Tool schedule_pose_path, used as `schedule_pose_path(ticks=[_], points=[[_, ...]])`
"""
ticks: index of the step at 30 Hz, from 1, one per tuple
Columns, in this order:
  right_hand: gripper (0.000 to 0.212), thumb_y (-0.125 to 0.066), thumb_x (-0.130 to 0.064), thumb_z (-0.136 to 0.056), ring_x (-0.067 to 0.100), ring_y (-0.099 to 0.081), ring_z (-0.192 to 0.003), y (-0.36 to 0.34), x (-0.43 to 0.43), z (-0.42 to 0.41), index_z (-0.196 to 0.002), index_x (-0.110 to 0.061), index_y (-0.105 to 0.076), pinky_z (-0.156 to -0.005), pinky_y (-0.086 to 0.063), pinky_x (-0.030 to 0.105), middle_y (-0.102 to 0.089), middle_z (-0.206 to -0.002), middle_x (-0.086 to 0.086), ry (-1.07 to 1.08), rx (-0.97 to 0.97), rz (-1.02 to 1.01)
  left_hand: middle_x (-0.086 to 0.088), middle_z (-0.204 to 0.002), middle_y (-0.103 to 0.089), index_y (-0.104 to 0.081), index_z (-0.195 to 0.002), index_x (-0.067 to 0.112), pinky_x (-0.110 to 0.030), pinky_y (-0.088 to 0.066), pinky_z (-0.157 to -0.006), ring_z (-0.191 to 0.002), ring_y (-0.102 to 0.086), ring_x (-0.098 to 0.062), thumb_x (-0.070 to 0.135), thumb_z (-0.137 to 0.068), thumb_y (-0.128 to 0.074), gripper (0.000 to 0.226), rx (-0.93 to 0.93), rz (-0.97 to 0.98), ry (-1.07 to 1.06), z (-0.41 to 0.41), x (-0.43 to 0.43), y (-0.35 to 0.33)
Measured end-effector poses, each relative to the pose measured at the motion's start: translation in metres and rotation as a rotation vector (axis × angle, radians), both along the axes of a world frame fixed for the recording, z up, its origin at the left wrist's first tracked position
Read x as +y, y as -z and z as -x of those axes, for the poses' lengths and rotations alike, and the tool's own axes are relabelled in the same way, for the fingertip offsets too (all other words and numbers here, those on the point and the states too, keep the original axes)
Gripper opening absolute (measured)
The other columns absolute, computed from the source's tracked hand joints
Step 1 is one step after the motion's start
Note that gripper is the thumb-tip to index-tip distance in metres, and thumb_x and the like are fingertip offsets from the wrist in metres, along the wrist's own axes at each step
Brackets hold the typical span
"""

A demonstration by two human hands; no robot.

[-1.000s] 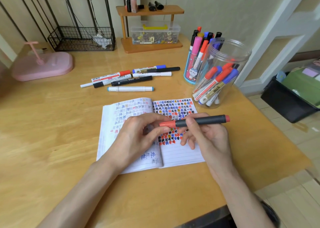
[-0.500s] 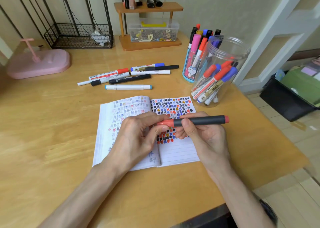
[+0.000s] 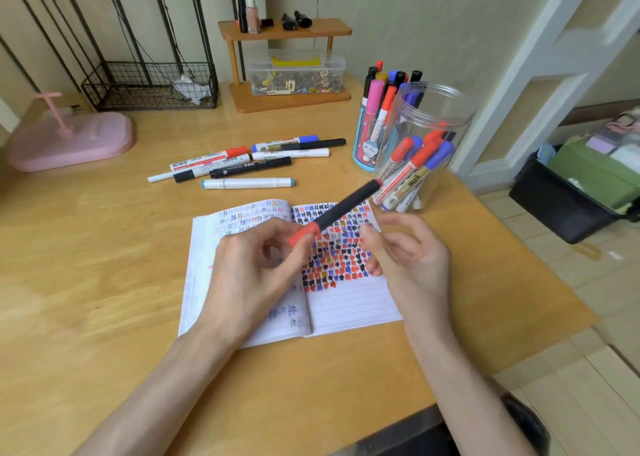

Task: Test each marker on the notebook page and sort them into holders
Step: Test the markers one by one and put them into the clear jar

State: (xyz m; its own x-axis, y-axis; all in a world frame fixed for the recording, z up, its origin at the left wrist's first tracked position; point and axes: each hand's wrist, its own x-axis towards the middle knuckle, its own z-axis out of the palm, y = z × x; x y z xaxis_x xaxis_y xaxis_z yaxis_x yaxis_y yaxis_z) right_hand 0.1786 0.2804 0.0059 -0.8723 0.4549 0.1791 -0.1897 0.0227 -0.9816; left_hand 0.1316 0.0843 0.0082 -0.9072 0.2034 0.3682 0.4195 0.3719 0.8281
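One black marker [image 3: 341,208] with a red cap is held over the open notebook [image 3: 349,306] by the left hand [image 3: 252,268].

The left hand pinches the marker at its red cap end between the thumb and the fingertips, and the black body slants up and to the right, above the right page that is filled with red, blue and black marks. The right hand [image 3: 405,258] is just beside the marker, fingers loosely bent, and holds nothing. The far end of the marker is near the clear jar [image 3: 450,99], where red and blue capped markers lean; if it touches the jar, I cannot tell. Behind the jar stands a blue cup [image 3: 363,144] with upright markers. Several loose markers [image 3: 249,164] lie on the wooden table [image 3: 86,282] beyond the notebook.
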Motion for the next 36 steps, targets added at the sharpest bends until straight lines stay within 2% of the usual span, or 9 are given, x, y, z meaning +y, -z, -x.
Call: schedule_pose_path(ticks=[3,6,9,14,18,21,26,31,36], points=[[0.041,-0.081,-0.006,-0.088,0.018,-0.064,-0.062,0.000,-0.003,0.002,-0.120,-0.029,-0.069,-0.057,-0.054,0.032,-0.067,-0.091,-0.004,-0.037,0.102,-0.364,0.007,-0.057,-0.061,-0.073,-0.077,0.027,-0.020,-0.036,-0.053,-0.053,-0.043,-0.004,0.036,-0.093,-0.077,0.019,-0.059,-0.075,0.008,-0.002,0.005,-0.004],[0.039,-0.078,-0.003,-0.085,0.008,-0.054,-0.061,0.002,-0.008,0.011,-0.117,-0.026,-0.078,-0.058,-0.045,0.021,-0.056,-0.098,-0.006,-0.043,0.243,-0.736,-0.006,-0.064,-0.070,-0.076,-0.080,0.018,-0.027,-0.043,-0.056,-0.056,-0.051,-0.005,0.032,-0.091,-0.077,0.017,-0.165,-0.204,0.122,-0.008,0.011,-0.006],[0.027,-0.078,-0.006,-0.087,-0.003,-0.049,-0.065,-0.002,-0.004,0.016,-0.110,-0.020,-0.081,-0.064,-0.043,0.018,-0.059,-0.095,-0.003,0.030,0.311,-0.885,-0.004,-0.079,-0.076,-0.078,-0.093,0.018,-0.024,-0.053,-0.068,-0.069,-0.067,-0.009,0.036,-0.088,-0.079,0.019,-0.223,-0.297,0.225,-0.009,0.009,-0.008],[0.018,-0.083,-0.012,-0.087,0.009,-0.069,-0.082,-0.036,0.006,0.022,-0.105,-0.011,-0.080,-0.071,-0.056,0.029,-0.072,-0.098,-0.002,0.090,0.417,-0.681,-0.001,-0.087,-0.074,-0.076,-0.104,0.037,-0.042,-0.051,-0.076,-0.082,-0.068,-0.029,0.055,-0.086,-0.070,0.026,-0.178,-0.263,0.258,-0.009,0.008,-0.008],[0.016,-0.080,-0.010,-0.089,0.022,-0.074,-0.080,-0.074,0.017,0.030,-0.104,-0.013,-0.073,-0.071,-0.061,0.036,-0.075,-0.091,0.002,0.126,0.430,-0.421,0.003,-0.088,-0.073,-0.075,-0.108,0.035,-0.046,-0.049,-0.069,-0.075,-0.062,-0.031,0.054,-0.092,-0.067,0.026,-0.161,-0.182,0.246,-0.007,0.011,-0.003],[0.017,-0.074,-0.009,-0.094,0.025,-0.076,-0.083,-0.101,0.029,0.038,-0.109,-0.006,-0.068,-0.071,-0.063,0.036,-0.076,-0.092,0.008,0.198,0.491,-0.353,0.002,-0.094,-0.076,-0.076,-0.108,0.030,-0.043,-0.053,-0.079,-0.084,-0.069,-0.021,0.049,-0.096,-0.070,0.023,-0.187,-0.183,0.228,-0.004,0.010,-0.001],[0.015,-0.070,-0.022,-0.100,0.010,-0.072,-0.091,-0.124,0.052,0.056,-0.107,-0.011,-0.064,-0.078,-0.057,0.028,-0.072,-0.096,-0.005,0.387,0.502,-0.477,0.000,-0.098,-0.077,-0.077,-0.107,0.030,-0.041,-0.055,-0.085,-0.092,-0.072,-0.022,0.042,-0.096,-0.071,0.017,-0.201,-0.190,0.212,-0.003,0.009,-0.001],[0.020,-0.068,-0.032,-0.100,0.007,-0.069,-0.090,-0.114,0.065,0.070,-0.108,-0.014,-0.064,-0.074,-0.057,0.039,-0.070,-0.094,-0.012,0.447,0.375,-0.665,-0.001,-0.100,-0.077,-0.075,-0.109,0.037,-0.047,-0.055,-0.088,-0.095,-0.072,-0.025,0.059,-0.090,-0.063,0.031,-0.199,-0.215,0.222,-0.003,0.009,-0.001],[0.050,-0.070,-0.032,-0.097,0.004,-0.069,-0.084,-0.097,0.067,0.083,-0.141,-0.028,-0.048,-0.081,-0.058,0.039,-0.072,-0.088,-0.012,0.455,0.287,-0.771,-0.001,-0.101,-0.077,-0.075,-0.110,0.038,-0.055,-0.054,-0.090,-0.096,-0.070,-0.032,0.061,-0.090,-0.063,0.033,-0.208,-0.224,0.230,-0.003,0.009,-0.002]])
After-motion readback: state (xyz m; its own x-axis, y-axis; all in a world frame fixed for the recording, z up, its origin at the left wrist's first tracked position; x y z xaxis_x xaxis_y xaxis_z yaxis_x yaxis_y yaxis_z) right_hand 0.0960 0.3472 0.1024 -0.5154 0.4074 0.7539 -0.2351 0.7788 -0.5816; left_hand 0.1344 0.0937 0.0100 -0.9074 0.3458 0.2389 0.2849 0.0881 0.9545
